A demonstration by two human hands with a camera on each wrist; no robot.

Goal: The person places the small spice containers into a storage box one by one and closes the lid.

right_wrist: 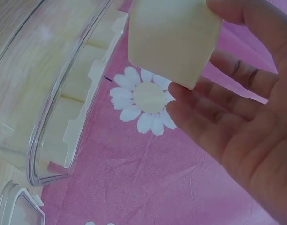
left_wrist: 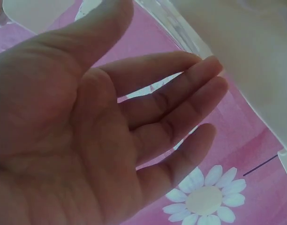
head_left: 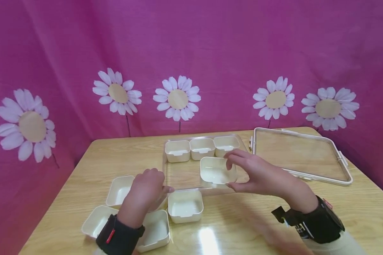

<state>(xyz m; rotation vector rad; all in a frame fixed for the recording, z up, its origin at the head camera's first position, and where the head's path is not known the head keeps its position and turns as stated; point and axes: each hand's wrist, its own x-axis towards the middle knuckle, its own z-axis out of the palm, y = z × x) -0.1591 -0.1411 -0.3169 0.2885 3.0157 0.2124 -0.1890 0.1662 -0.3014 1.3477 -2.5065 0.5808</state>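
Head: 1 gripped tub (head_left: pixel 213 173); 1 lid (head_left: pixel 301 154)

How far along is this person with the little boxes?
Already done, it seems: three cream boxes stand in a row inside the clear tray. In hand: the right grip holds another box at the tray. Probably left: at least four boxes outside on the table, and the lid, lying off to one side.
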